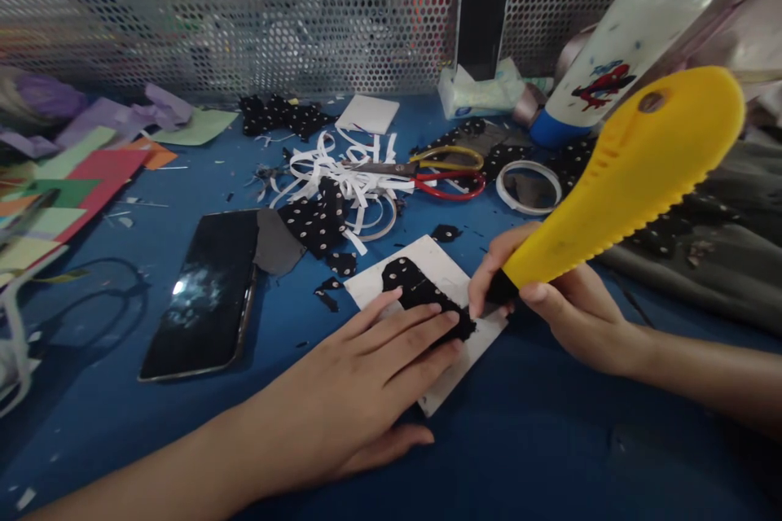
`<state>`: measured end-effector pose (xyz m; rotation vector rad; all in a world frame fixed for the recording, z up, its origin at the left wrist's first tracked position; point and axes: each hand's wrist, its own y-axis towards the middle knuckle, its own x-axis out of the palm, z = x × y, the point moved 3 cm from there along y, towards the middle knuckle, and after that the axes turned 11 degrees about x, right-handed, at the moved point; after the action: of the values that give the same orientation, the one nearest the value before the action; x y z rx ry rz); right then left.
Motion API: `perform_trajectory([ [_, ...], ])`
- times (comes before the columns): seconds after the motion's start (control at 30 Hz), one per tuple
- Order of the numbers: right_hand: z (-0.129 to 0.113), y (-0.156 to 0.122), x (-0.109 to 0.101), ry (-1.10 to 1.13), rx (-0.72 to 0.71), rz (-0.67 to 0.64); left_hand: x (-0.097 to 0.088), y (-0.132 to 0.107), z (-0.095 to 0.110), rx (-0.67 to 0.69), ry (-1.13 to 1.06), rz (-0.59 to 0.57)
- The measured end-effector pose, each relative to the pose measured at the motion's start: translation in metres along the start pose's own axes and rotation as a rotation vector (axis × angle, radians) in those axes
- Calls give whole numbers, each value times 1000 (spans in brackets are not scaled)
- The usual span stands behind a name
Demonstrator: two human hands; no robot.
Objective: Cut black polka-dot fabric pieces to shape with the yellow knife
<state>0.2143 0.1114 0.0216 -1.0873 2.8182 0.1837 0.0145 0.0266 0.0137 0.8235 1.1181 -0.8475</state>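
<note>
A white card [445, 269] lies on the blue table, with a black white-dotted fabric piece [412, 285] on top of it. My left hand [360, 391] lies flat with fingers stretched out, pressing the fabric and card down. My right hand [562, 309] is closed around a yellow-handled tool [623, 187], whose dark tip touches the card's right edge beside the fabric. The tool's handle points up and to the right.
A dark phone [204, 293] lies left of the card. Behind are white paper strips [342, 179], red-and-yellow scissors [440, 171], a tape ring [529, 187], dotted fabric scraps [281, 116], a propped phone [482, 16], a white-and-blue bottle [617, 57], coloured paper [91, 179] and grey cloth [721, 260].
</note>
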Motion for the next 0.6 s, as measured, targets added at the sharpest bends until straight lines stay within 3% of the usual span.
perform_trajectory([
  [0.27, 1, -1, -2, 25, -6, 34, -1, 1, -1, 3, -11, 16],
  [0.6, -1, -1, 0, 35, 28, -20, 0, 0, 0, -9, 4, -15],
])
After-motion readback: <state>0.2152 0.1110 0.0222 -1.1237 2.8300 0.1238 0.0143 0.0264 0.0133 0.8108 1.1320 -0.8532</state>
